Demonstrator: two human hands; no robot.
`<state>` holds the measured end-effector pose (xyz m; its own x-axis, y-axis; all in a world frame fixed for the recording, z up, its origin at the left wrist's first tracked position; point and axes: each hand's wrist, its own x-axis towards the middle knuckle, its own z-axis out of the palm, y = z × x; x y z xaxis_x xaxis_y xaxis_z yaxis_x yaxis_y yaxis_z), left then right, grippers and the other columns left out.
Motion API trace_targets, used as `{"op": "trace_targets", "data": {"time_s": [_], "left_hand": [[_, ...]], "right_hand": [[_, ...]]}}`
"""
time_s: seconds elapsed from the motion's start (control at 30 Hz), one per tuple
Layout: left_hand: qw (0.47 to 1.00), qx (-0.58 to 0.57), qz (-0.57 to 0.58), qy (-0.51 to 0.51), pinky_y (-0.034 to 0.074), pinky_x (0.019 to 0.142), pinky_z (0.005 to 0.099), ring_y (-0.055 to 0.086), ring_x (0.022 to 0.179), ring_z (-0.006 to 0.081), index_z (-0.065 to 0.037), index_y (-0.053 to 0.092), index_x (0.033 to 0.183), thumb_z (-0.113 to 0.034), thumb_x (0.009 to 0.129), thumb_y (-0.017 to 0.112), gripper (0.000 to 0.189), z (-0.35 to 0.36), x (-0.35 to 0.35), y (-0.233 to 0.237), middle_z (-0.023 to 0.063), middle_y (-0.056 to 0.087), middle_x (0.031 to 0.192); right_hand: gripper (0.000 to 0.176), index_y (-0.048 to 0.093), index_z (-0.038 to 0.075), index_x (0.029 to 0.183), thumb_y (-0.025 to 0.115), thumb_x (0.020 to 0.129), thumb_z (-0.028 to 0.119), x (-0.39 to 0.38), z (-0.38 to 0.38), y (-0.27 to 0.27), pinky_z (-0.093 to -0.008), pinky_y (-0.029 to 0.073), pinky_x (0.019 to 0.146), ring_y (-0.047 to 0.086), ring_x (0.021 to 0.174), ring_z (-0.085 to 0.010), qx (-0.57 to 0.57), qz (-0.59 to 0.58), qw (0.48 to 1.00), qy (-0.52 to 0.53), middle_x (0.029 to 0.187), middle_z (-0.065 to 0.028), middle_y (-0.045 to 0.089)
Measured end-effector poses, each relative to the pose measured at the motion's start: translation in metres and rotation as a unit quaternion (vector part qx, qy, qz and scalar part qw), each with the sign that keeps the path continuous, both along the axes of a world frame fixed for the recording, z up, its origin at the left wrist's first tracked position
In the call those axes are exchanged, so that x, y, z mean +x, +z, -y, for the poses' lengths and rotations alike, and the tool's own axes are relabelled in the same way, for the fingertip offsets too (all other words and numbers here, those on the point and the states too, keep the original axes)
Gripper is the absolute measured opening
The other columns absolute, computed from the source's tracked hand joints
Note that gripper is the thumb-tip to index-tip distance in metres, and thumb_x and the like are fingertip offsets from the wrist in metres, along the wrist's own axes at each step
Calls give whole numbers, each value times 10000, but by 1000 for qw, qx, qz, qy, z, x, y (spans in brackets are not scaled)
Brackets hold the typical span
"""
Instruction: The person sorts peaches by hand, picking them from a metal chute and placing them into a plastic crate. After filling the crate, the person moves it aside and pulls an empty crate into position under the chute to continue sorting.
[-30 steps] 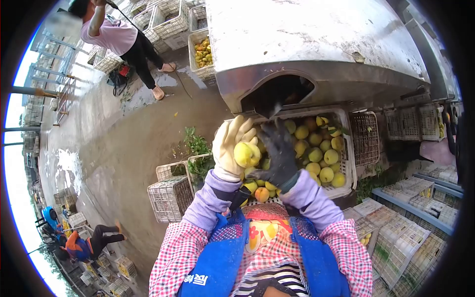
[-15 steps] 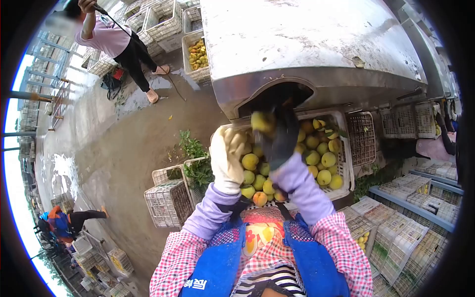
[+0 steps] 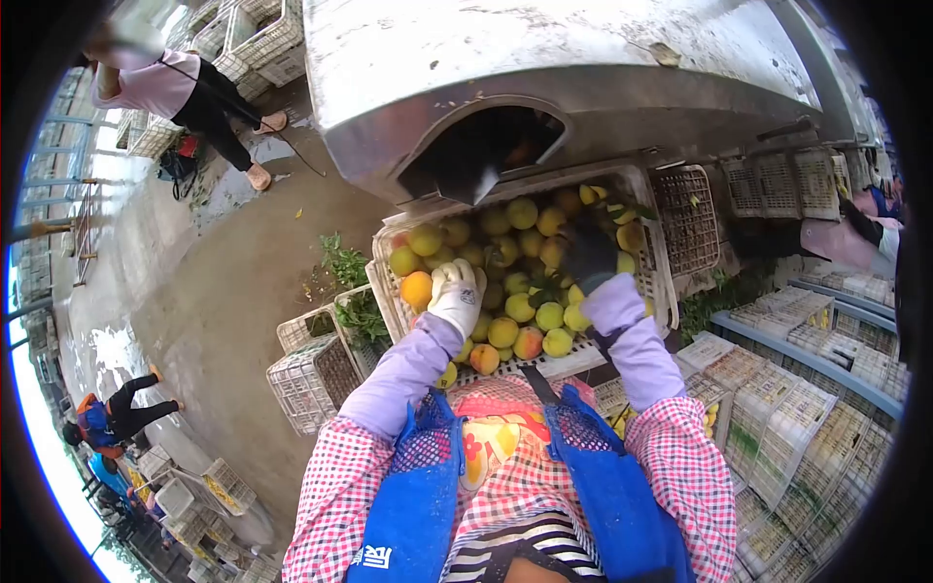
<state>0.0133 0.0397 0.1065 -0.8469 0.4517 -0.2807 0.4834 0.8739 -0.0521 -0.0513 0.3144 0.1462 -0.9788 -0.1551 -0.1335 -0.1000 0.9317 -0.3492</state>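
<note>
A white plastic crate (image 3: 661, 255) full of yellow-green peaches (image 3: 502, 331), some with an orange blush, stands before me under the metal machine's opening (image 3: 484, 146). My left hand (image 3: 457, 294), in a white glove, rests among the peaches at the left side, beside an orange peach (image 3: 416, 290). Its fingers are curled downward, and whatever lies beneath them is hidden. My right hand (image 3: 590, 257), in a black glove, reaches into the peaches at the right side. Motion blur and the dark glove hide its fingers.
A large metal machine (image 3: 564, 58) overhangs the crate's far edge. Stacked crates (image 3: 313, 382) and green leaves (image 3: 362, 316) stand at the left. More crates (image 3: 777, 418) are at the right. A person holding a hose (image 3: 199, 107) stands on the wet floor at upper left.
My hands have moved apart and down from the machine's opening onto the peaches, left hand to the left, right hand to the right. The peach earlier near my right hand is no longer raised.
</note>
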Motion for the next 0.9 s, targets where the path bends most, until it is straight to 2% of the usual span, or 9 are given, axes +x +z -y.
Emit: {"op": "trace_targets", "data": {"time_s": [0.17, 0.3, 0.33, 0.4, 0.47, 0.5, 0.57, 0.63, 0.9], "left_hand": [[987, -11, 143, 72, 515, 858, 476, 498, 1175, 362, -210, 637, 1237, -179, 822, 689, 420, -15, -21, 10, 158, 518, 1244], [962, 213, 115, 130, 550, 841, 405, 576, 1121, 268, -140, 649, 1216, -132, 798, 720, 424, 4, -24, 55, 130, 586, 1230], [865, 376, 249, 219, 541, 872, 396, 582, 1126, 252, -105, 636, 1232, -155, 819, 709, 423, 14, -28, 59, 126, 594, 1229], [517, 620, 469, 357, 523, 936, 377, 595, 1134, 220, -36, 610, 1265, -202, 860, 687, 444, 31, -26, 65, 118, 612, 1227], [372, 741, 494, 261, 505, 1015, 436, 634, 1153, 286, 34, 500, 1389, -391, 1001, 541, 577, 30, -25, 116, 167, 613, 1331], [444, 736, 445, 251, 496, 1042, 435, 639, 1170, 295, 24, 473, 1430, -490, 1039, 460, 646, 22, -26, 131, 179, 580, 1393], [328, 741, 508, 292, 560, 927, 399, 663, 1116, 269, -8, 487, 1434, -510, 1050, 460, 633, 19, -24, 140, 155, 620, 1326], [297, 743, 526, 289, 587, 821, 355, 666, 1101, 248, -38, 505, 1433, -497, 1042, 493, 603, 20, -20, 141, 137, 648, 1272], [221, 807, 450, 313, 505, 1056, 430, 618, 1207, 287, -12, 487, 1440, -390, 1062, 481, 534, 19, -24, 159, 157, 603, 1350]], "right_hand": [[535, 566, 97, 1260, 776, 806, 287, 5, 29, -44, -496, 533, 884, 654, 1055, -364, 159, 136, 978, 2, 1192, -150, 667], [614, 558, 81, 1301, 810, 792, 313, 28, 18, -61, -468, 523, 953, 640, 1122, -337, -221, 58, 971, -77, 1263, -154, 633], [637, 551, 75, 1327, 812, 801, 324, 35, 24, -35, -457, 519, 970, 638, 1132, -326, -345, 29, 936, -62, 1273, -151, 626], [672, 536, 63, 1371, 808, 824, 344, 47, 39, 29, -438, 508, 998, 627, 1153, -303, -547, 62, 833, -53, 1282, -148, 616], [695, 523, 51, 1410, 797, 853, 363, 47, 57, 83, -421, 496, 1022, 609, 1177, -282, -695, 180, 693, -57, 1280, -147, 609], [697, 524, 44, 1412, 796, 856, 365, 44, 61, 78, -423, 497, 1020, 601, 1189, -283, -637, 119, 761, -12, 1286, -152, 603], [703, 526, 30, 1416, 793, 863, 370, 38, 75, 72, -428, 500, 1016, 584, 1212, -287, -501, -14, 862, 73, 1298, -162, 591], [751, 541, 22, 1397, 826, 813, 398, 45, 82, 90, -440, 483, 1040, 560, 1244, -311, -516, 21, 856, -22, 1323, -179, 572], [922, 506, 23, 1417, 873, 680, 438, 38, 133, 125, -518, 426, 1059, 545, 1198, -423, -373, -181, 909, -41, 1321, -222, 550]]}}
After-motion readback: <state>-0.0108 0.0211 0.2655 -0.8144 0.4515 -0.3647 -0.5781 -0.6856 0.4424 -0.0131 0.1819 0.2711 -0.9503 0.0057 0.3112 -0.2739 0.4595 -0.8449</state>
